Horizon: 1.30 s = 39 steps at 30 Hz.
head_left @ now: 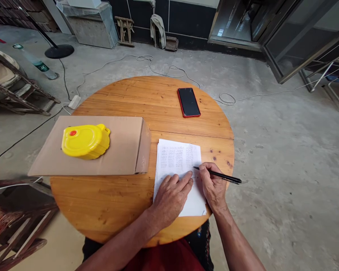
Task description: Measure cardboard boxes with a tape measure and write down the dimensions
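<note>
Left hand rests loosely curled, gripping nothing, on the paper atop the worktop. The right hand pinches the pen over it, long axis crosswise, tip pointing left and slightly away. Writing seems in hand; a further stroke would call for steady paper. Farther lies the phone.

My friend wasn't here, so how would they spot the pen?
On the round table, right of the box, lies white paper. The pen is in the right hand there: slim and black, unlike the flat, red-edged phone farther back.
</note>
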Available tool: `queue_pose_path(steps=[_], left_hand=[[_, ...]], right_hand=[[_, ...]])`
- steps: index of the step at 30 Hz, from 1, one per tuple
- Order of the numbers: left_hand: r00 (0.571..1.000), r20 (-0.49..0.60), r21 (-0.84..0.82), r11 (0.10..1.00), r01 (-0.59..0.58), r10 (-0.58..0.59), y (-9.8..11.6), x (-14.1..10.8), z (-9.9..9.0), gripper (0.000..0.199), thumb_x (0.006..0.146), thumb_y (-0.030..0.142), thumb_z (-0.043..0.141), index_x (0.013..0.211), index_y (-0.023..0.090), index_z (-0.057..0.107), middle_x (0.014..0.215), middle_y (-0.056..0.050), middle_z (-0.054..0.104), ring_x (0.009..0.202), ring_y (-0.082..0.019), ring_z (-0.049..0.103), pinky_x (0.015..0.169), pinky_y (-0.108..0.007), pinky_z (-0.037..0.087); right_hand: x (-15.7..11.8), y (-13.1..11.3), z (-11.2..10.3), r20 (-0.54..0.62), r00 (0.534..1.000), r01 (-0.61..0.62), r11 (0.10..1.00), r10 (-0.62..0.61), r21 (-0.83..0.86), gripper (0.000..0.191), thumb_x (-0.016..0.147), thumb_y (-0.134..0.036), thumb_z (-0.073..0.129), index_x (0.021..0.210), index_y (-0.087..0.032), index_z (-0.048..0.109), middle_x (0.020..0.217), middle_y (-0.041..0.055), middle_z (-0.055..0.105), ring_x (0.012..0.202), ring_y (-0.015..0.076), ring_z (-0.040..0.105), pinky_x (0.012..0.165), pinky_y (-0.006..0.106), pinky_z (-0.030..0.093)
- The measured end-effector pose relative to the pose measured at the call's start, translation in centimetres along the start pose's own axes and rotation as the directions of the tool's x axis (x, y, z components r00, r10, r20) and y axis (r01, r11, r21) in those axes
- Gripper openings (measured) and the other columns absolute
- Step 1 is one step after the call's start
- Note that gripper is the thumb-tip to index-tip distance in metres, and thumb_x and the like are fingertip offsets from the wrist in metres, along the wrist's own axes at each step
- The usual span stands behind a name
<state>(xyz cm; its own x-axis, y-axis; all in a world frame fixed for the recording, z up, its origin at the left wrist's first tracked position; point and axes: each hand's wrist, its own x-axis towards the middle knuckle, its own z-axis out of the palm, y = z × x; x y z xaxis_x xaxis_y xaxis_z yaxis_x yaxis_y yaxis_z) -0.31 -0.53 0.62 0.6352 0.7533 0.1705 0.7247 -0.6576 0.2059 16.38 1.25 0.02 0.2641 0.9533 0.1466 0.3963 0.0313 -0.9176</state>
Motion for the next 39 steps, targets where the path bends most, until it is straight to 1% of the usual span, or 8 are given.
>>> queue_pose_path(steps=[6, 13, 19, 25, 31, 34, 39], left_hand=[[1.000, 0.015, -0.026, 0.999, 0.028, -0.028, 0.17, 0.19, 0.04, 0.037, 0.085, 0.012, 0.057, 0.121, 0.020, 0.060, 0.145, 0.000, 0.054, 0.094, -0.022, 0.055, 0.080, -0.041, 0.046], [0.999, -0.008, -0.047, 0.998, 0.040, -0.041, 0.20, 0.21, 0.20, 0.038, 0.085, 0.011, 0.056, 0.121, 0.020, 0.060, 0.143, 0.002, 0.055, 0.094, -0.022, 0.055, 0.080, -0.041, 0.046], [1.000, -0.007, -0.045, 0.999, 0.026, -0.026, 0.04, 0.16, 0.25, 0.040, 0.084, 0.010, 0.056, 0.123, 0.019, 0.059, 0.146, 0.001, 0.053, 0.092, -0.021, 0.055, 0.079, -0.041, 0.047], [1.000, -0.007, -0.048, 0.998, 0.028, -0.028, 0.04, 0.19, 0.22, 0.038, 0.086, 0.011, 0.054, 0.124, 0.019, 0.059, 0.145, 0.002, 0.054, 0.091, -0.022, 0.054, 0.079, -0.042, 0.047], [0.999, -0.011, -0.060, 0.997, 0.038, -0.039, 0.05, 0.18, 0.27, 0.037, 0.088, 0.012, 0.054, 0.123, 0.020, 0.059, 0.145, 0.002, 0.054, 0.093, -0.022, 0.055, 0.080, -0.042, 0.047], [0.999, -0.014, -0.063, 0.997, 0.039, -0.040, 0.02, 0.17, 0.36, 0.037, 0.087, 0.012, 0.055, 0.123, 0.020, 0.059, 0.144, 0.000, 0.055, 0.092, -0.022, 0.055, 0.080, -0.041, 0.047], [0.999, -0.015, -0.066, 0.997, 0.039, -0.040, 0.00, 0.21, 0.39, 0.037, 0.087, 0.012, 0.055, 0.123, 0.020, 0.059, 0.143, -0.001, 0.056, 0.092, -0.022, 0.056, 0.079, -0.042, 0.047]], right_hand=[[-0.04, -0.08, 0.01, 0.030, 0.999, -0.037, 0.999, 0.037, -0.003, 0.018, 0.093, -0.032, 0.054, 0.081, -0.020, 0.060, 0.062, -0.0049, 0.050, 0.054, 0.0116, 0.041, 0.052, 0.025, 0.036], [0.02, -0.14, 0.12, 0.030, 0.999, -0.021, 1.000, 0.020, 0.003, 0.017, 0.093, -0.030, 0.054, 0.081, -0.020, 0.060, 0.063, -0.0046, 0.052, 0.053, 0.0116, 0.043, 0.053, 0.024, 0.037], [0.07, 0.13, 0.10, 0.028, 1.000, -0.003, 1.000, 0.003, -0.001, 0.017, 0.093, -0.029, 0.054, 0.081, -0.020, 0.060, 0.066, -0.0035, 0.055, 0.059, 0.0127, 0.048, 0.057, 0.025, 0.039], [0.02, 0.13, 0.12, 0.035, 0.999, -0.001, 1.000, 0.001, -0.015, 0.017, 0.093, -0.030, 0.054, 0.081, -0.020, 0.060, 0.066, -0.0031, 0.057, 0.059, 0.0131, 0.050, 0.056, 0.026, 0.040], [0.06, -0.27, 0.16, 0.043, 0.999, 0.007, 0.999, -0.005, -0.038, 0.017, 0.093, -0.030, 0.053, 0.080, -0.020, 0.060, 0.064, -0.0037, 0.055, 0.056, 0.0122, 0.048, 0.054, 0.025, 0.040], [0.09, -0.23, 0.13, 0.052, 0.999, 0.008, 0.999, -0.006, -0.047, 0.018, 0.093, -0.030, 0.053, 0.080, -0.020, 0.060, 0.063, -0.0039, 0.054, 0.056, 0.0123, 0.048, 0.054, 0.025, 0.040], [0.06, -0.04, 0.09, 0.029, 1.000, 0.012, 0.998, -0.010, -0.058, 0.017, 0.093, -0.029, 0.053, 0.080, -0.020, 0.059, 0.064, -0.0039, 0.053, 0.058, 0.0127, 0.048, 0.056, 0.025, 0.040]])
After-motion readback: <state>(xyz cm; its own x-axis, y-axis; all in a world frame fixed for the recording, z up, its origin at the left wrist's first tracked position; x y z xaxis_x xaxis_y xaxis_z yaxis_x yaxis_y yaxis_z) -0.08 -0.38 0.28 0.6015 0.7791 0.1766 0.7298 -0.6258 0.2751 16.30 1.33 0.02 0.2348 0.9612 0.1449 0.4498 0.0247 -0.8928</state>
